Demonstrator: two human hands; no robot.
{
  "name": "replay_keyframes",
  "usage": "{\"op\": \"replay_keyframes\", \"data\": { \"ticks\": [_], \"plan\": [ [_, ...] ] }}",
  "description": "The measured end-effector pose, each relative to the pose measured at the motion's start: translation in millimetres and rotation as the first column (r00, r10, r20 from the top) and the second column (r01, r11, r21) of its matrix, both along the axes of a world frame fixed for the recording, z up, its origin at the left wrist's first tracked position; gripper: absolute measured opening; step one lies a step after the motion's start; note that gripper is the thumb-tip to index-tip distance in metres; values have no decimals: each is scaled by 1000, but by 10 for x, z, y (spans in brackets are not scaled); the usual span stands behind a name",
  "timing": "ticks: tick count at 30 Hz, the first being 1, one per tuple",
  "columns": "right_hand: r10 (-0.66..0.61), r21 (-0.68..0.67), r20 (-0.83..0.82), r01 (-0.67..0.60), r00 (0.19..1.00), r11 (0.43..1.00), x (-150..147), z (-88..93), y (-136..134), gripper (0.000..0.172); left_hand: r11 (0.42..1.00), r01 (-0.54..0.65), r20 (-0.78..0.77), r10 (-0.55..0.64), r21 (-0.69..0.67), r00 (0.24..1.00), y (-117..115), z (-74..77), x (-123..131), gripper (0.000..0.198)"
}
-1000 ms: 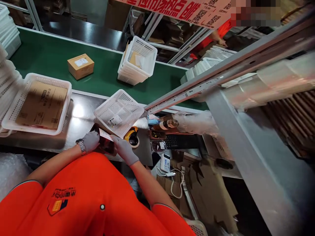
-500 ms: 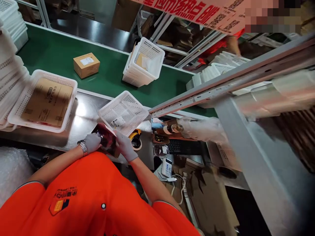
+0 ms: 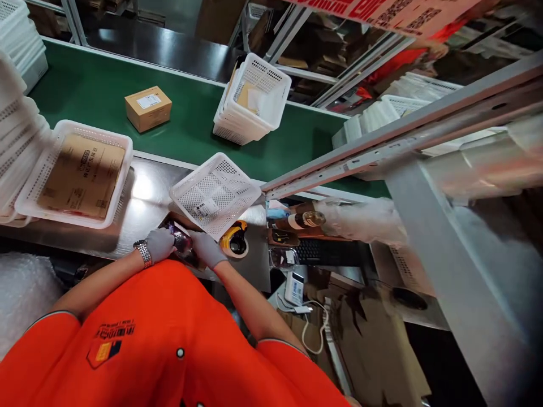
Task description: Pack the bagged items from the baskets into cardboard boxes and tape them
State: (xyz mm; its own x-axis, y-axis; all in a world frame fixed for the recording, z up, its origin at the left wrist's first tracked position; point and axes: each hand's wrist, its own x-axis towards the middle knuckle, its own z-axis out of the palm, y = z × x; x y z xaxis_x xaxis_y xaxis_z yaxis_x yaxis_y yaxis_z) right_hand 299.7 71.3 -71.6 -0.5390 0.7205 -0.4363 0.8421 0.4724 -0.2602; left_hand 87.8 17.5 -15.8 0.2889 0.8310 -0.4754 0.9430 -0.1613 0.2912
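Note:
A dark purple, glossy package (image 3: 181, 240) sits between my gloved hands, close to my body, at what looks like an open cardboard box (image 3: 173, 217) on the metal bench. My left hand (image 3: 160, 244), with a watch at its wrist, is closed on the package's left side. From the right, my right hand (image 3: 205, 247) grips the same package, its fingertips partly hidden. Just beyond them a white perforated basket (image 3: 216, 192) lies tilted, with a label inside. A yellow-and-black tape dispenser (image 3: 235, 238) is right of my right hand.
Behind the bench runs a green conveyor belt (image 3: 186, 118) carrying a labelled carton (image 3: 148, 108) and stacked white baskets (image 3: 254, 102). A basket with flat cardboard (image 3: 82, 175) stands left. A slanting metal rail (image 3: 339, 164) crosses on the right, above a keyboard (image 3: 326, 252).
My right hand has moved left, nearer my left hand, and a pale edge beside it no longer shows. The view has shifted slightly.

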Motion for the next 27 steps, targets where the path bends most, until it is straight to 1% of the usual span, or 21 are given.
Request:
{"op": "replay_keyframes", "data": {
  "ticks": [3,5,7,8,9,11,12,13,15,17,19,21,23,25,27],
  "plan": [
    [-7,-26,47,8,999,1000,-185,-27,133,33,1000,15,-18,-15,-1,1000,7,22,-5,37],
    [0,-36,21,1,1000,999,-178,5,137,33,1000,2,10,-2,15,1000,-16,20,-34,34],
    [16,-41,-26,-17,1000,999,-85,57,85,40,996,-34,95,26,83,995,-62,-20,-91,36],
    [25,-35,-78,-27,997,999,-21,79,51,46,986,-76,143,55,148,988,-91,-58,-127,44],
    [35,-22,-152,-38,988,999,43,95,22,50,964,-139,186,98,225,978,-122,-109,-167,55],
    [57,6,-344,-59,937,998,144,92,-12,54,887,-295,249,214,356,945,-186,-245,-243,76],
    [60,17,-436,-58,898,998,170,71,-14,55,852,-358,270,268,382,925,-216,-323,-272,82],
    [51,20,-505,-47,862,999,176,40,-10,54,838,-400,288,306,371,908,-244,-403,-292,85],
    [1,2,-554,1,833,1000,135,-49,7,55,862,-427,321,337,272,885,-291,-545,-302,85],
    [-40,-26,-523,31,852,999,51,-148,25,59,900,-401,352,324,170,878,-315,-635,-285,80],
    [13,-43,-441,-35,897,998,-34,-234,42,59,930,-339,366,270,141,891,-310,-659,-265,75],
    [120,-49,-373,-149,920,988,-97,-293,63,56,956,-244,349,176,162,920,-275,-630,-255,69],
    [198,-49,-339,-227,920,973,-143,-327,91,54,974,-144,306,85,175,948,-214,-577,-250,69],
    [227,-46,-332,-256,916,966,-184,-344,123,53,983,-70,256,24,171,966,-132,-527,-237,76],
    [254,-38,-327,-281,910,959,-216,-348,151,52,987,-32,204,-1,160,979,-37,-495,-206,75]
  ]
}}
